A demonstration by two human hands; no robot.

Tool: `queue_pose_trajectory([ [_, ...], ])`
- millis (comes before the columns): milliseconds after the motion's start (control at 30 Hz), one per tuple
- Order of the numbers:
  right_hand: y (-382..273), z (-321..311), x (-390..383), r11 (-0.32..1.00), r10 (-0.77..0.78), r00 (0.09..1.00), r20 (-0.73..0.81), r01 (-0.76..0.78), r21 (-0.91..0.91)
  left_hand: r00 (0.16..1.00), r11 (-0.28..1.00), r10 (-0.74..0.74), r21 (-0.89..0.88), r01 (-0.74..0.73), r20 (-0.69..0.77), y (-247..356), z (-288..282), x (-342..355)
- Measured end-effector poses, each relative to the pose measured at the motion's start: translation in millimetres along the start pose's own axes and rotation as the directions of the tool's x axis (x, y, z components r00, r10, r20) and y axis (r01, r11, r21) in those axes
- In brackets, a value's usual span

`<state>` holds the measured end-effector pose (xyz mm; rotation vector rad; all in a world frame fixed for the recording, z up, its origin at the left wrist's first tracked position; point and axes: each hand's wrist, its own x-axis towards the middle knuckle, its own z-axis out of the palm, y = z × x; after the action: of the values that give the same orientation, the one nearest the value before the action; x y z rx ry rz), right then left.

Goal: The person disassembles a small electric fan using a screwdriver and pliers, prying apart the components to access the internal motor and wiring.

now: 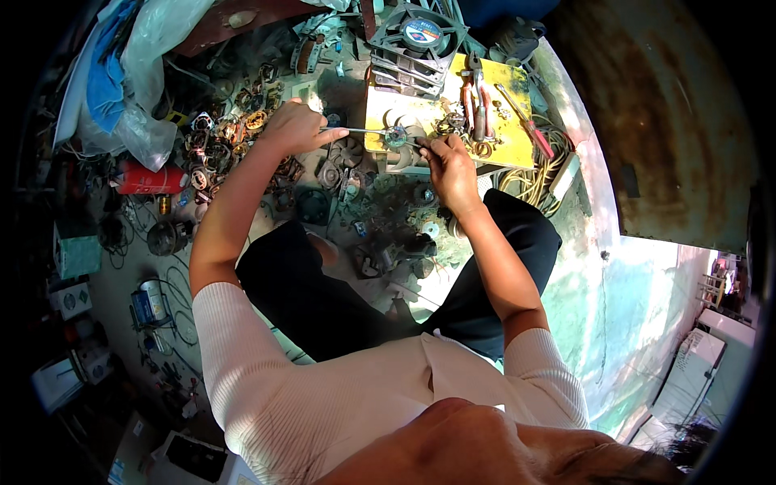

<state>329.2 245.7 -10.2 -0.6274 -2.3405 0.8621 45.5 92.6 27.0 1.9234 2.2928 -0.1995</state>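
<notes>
The left hand point(295, 127) is closed in a fist with its thumb laid forward along a thin metal rod point(361, 130), perhaps a screwdriver shaft; the grip hides any handle. The thumb along the rod probably helps steer it, since its far end reaches a small round motor part point(395, 136) between the two hands. Grey, rounded shapes like fan blades point(402, 158) show around that part, just left of the right hand point(451, 166). The right hand is nearly closed, thumb and fingers pinched at the part's near side, seemingly to steady it against the rod; whether it also grips something thin and dark is too small to tell.

The part sits at the near left edge of the yellow surface point(517, 117), likely so both hands can meet there from opposite sides. Just beyond the right hand lie combination pliers point(482, 101) and copper rings point(482, 149), apparently within easy reach. Farther right is a red-handled screwdriver point(539, 141). A square-framed fan point(420, 40) stands beyond both hands, and scrap motor pieces point(242, 125) crowd the floor left of the left hand.
</notes>
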Motion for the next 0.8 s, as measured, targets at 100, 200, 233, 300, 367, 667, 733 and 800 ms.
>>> queue_pose_trajectory([
  [100, 2, -2, 2, 1.0, -0.005, 1.0, 0.006, 0.005, 0.008, 0.999, 1.0, -0.005, 0.01, 0.005, 0.043, 4, -3, -1],
  [200, 7, -2, 4, 1.0, -0.026, 0.999, 0.018, 0.026, 0.017, 1.0, 1.0, 0.015, -0.018, -0.014, 0.027, 3, 1, -2],
  [233, 8, -3, 4, 0.999, -0.03, 0.999, 0.026, 0.03, 0.023, 1.0, 0.999, 0.019, -0.033, -0.018, 0.02, 2, 3, -3],
  [300, 6, -3, 6, 0.999, -0.034, 0.999, 0.034, 0.033, 0.019, 1.0, 0.998, 0.015, -0.063, -0.014, 0.025, 1, 7, -3],
  [367, 5, -4, 7, 0.999, -0.033, 0.999, 0.035, 0.033, -0.002, 0.999, 0.995, 0.001, -0.095, 0.003, 0.048, 3, 10, -2],
  [667, 1, 7, -3, 1.0, -0.012, 0.997, -0.077, 0.011, -0.009, 0.993, 0.937, -0.059, -0.348, 0.019, -0.106, 1, 66, -2],
  [733, 2, 8, -6, 0.999, -0.041, 0.994, -0.099, 0.04, -0.011, 0.99, 0.917, -0.062, -0.4, 0.004, -0.131, 5, 74, -3],
  [800, 3, 10, -7, 0.998, -0.059, 0.992, -0.111, 0.056, -0.024, 0.986, 0.902, -0.061, -0.432, -0.012, -0.155, 7, 76, -2],
])
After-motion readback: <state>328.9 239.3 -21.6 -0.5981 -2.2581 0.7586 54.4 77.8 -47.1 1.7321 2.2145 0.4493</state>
